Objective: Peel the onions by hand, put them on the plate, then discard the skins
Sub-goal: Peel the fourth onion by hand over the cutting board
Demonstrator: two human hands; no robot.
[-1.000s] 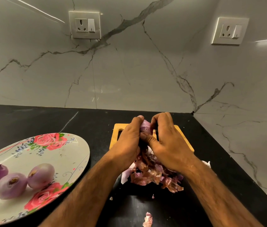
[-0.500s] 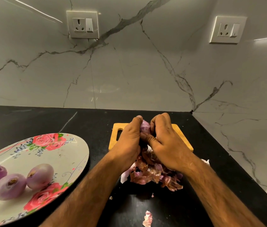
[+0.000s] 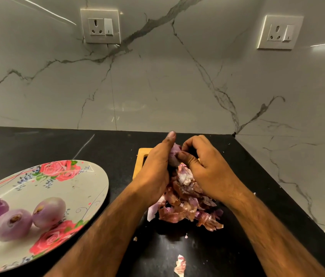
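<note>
My left hand [image 3: 155, 168] grips a purple onion [image 3: 174, 155] above the wooden cutting board [image 3: 140, 160]. My right hand [image 3: 203, 166] pinches the onion's skin at its top with thumb and fingers; most of the onion is hidden between the hands. A heap of torn reddish-purple skins [image 3: 185, 202] lies under the hands on the board and counter. Three peeled onions [image 3: 13, 216] sit on the floral plate [image 3: 73, 188] at the left.
The black counter [image 3: 37, 144] meets marble walls behind and to the right. Its edge runs diagonally at the lower right. A loose skin scrap [image 3: 180, 264] lies near the front. Two wall sockets [image 3: 100, 26] sit high on the wall.
My right hand's fingers have shifted a little on the onion's top, picking at the skin. The left hand keeps its grip; the onion stays over the board.
</note>
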